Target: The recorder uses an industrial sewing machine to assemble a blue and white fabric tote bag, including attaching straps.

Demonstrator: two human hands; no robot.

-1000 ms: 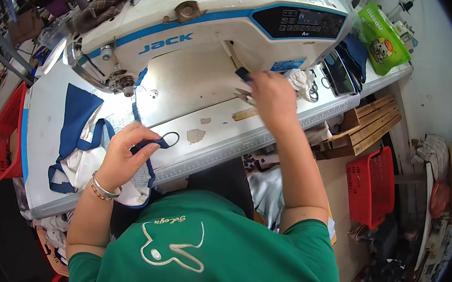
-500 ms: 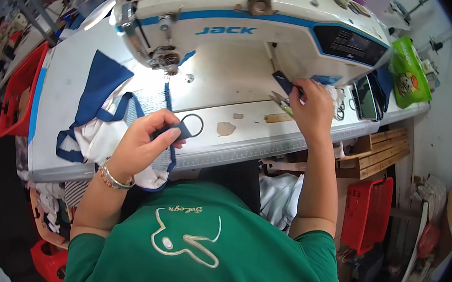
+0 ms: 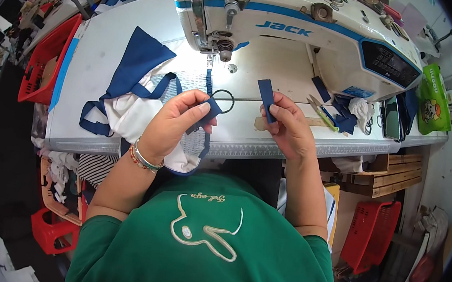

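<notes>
My left hand (image 3: 175, 121) pinches a folded navy fabric tab (image 3: 211, 108) between thumb and fingers. A thin black ring (image 3: 232, 103) sticks out from the tab's far right side. To the right, my right hand (image 3: 291, 127) holds a flat navy fabric strip (image 3: 265, 92) nearly upright, its lower end between thumb and fingers. The two hands are apart above the front of the sewing table. Beside and partly behind my left hand lies a white and navy cloth piece (image 3: 141, 64) with navy straps and a shirred panel.
A white sewing machine (image 3: 285, 14) stands beyond my hands, its needle area left of centre. Under its arm lies another navy strip (image 3: 320, 89). Snips (image 3: 322, 114), navy scraps (image 3: 345, 121) and a phone (image 3: 392, 124) sit rightward. A red basket (image 3: 51, 60) flanks the table's left.
My right hand has come back from beneath the machine's arm toward my left hand, now with a navy strip held up. My left hand still grips the tab with the ring. The view has shifted.
</notes>
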